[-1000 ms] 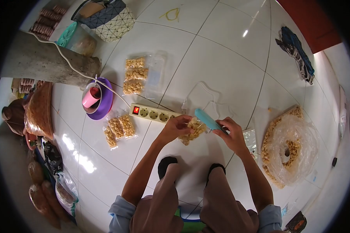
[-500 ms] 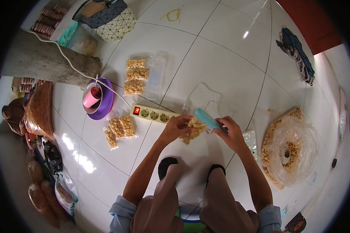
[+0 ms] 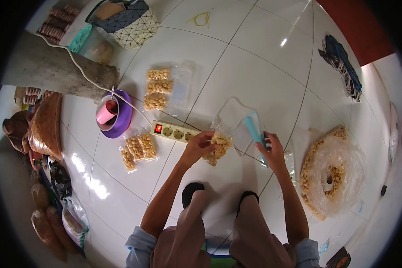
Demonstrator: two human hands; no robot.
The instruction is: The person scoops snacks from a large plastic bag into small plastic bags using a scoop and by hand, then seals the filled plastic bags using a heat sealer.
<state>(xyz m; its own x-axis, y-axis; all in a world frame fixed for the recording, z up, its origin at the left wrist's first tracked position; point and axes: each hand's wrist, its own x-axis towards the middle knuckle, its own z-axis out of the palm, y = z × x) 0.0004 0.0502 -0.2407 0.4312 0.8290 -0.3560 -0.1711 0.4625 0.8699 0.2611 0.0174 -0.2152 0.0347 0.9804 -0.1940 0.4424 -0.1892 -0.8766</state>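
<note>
My left hand is closed on the top edge of a small clear plastic bag of yellow snacks, held above the floor. My right hand grips a turquoise handheld bag sealer between thumb and fingers, to the right of the bag and apart from it. A white cord loops on the floor near the sealer. Left of my left hand, a cream power strip with a lit red switch lies on the tiles.
Filled snack packs lie ahead, with more packs at left. A large open plastic bag of snacks lies at right. A purple basin holding a pink cup stands by a concrete pillar.
The sealer has moved away from the bag, right and toward me, with my right hand. My left hand still holds the bag, whose top now shows uncovered.
</note>
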